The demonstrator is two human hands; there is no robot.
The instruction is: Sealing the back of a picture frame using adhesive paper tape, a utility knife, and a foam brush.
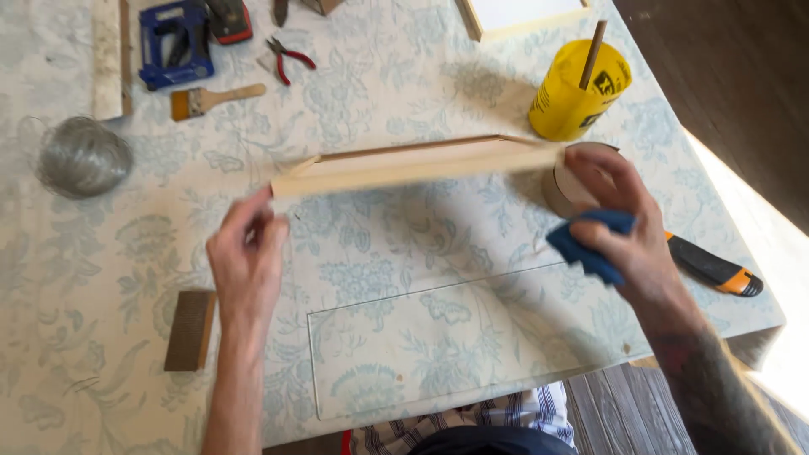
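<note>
Above the flowered table, the wooden frame is held at its two ends: left hand pinches one corner, right hand grips the other together with a blue cloth. It looks light and stiff, but probably fragile at the corner joints

I see a table covered by a pale cloth printed with blue-green flowers, filling most of my view. Beyond its right edge lies a dark wooden plank floor. Bright sunlight falls in a strip along that right side.
</note>
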